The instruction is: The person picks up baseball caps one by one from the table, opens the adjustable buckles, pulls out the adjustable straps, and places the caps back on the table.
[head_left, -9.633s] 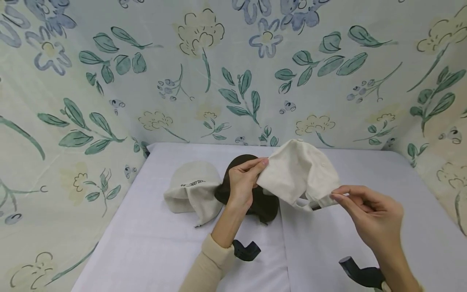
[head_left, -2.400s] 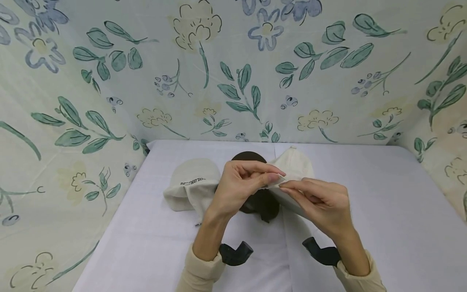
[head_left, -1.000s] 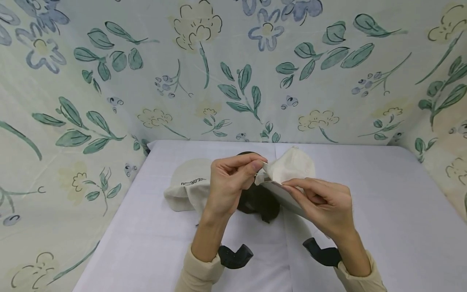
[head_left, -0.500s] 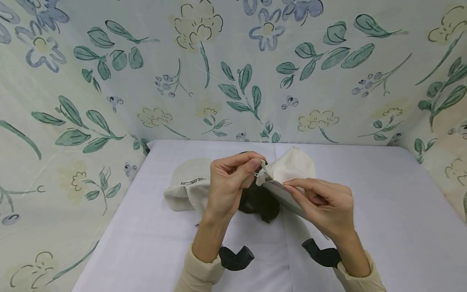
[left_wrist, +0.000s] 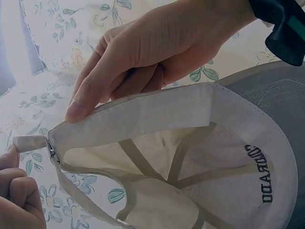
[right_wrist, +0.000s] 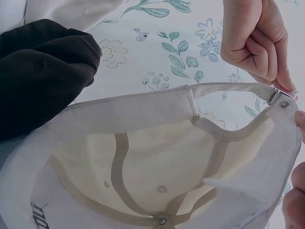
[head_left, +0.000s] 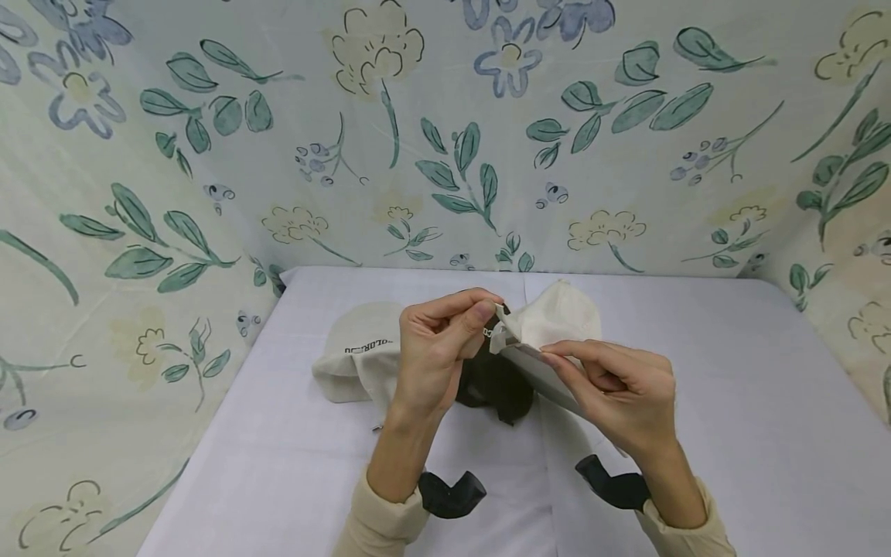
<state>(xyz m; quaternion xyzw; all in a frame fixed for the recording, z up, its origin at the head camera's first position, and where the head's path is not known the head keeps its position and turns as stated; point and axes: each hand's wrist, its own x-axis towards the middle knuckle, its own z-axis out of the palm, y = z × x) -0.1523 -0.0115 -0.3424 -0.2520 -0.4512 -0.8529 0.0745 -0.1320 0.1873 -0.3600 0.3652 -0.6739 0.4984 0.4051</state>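
Note:
A cream baseball cap (head_left: 562, 313) is held up between both hands, its inside facing the wrist cameras. My left hand (head_left: 435, 348) pinches the loose end of its back strap (left_wrist: 29, 143), just past the metal buckle (left_wrist: 51, 149). My right hand (head_left: 619, 387) grips the cap's rim beside the buckle, thumb on the inner sweatband (left_wrist: 143, 112). In the right wrist view the strap spans the back opening into the buckle (right_wrist: 274, 97). Dark lettering (left_wrist: 259, 174) shows inside the front of the crown.
A beige cap (head_left: 365, 333) with dark lettering lies on the white-covered table (head_left: 264, 464), left of the hands. Beside it a dark brown cap (head_left: 490, 387) sits partly hidden behind the left hand and the held cap. Floral cloth (head_left: 445, 193) hangs behind and at both sides.
Earlier the hands held the cap wide apart, then met at its back edge. The left hand has since drawn leftward with the strap end. Over the last half second almost nothing moves.

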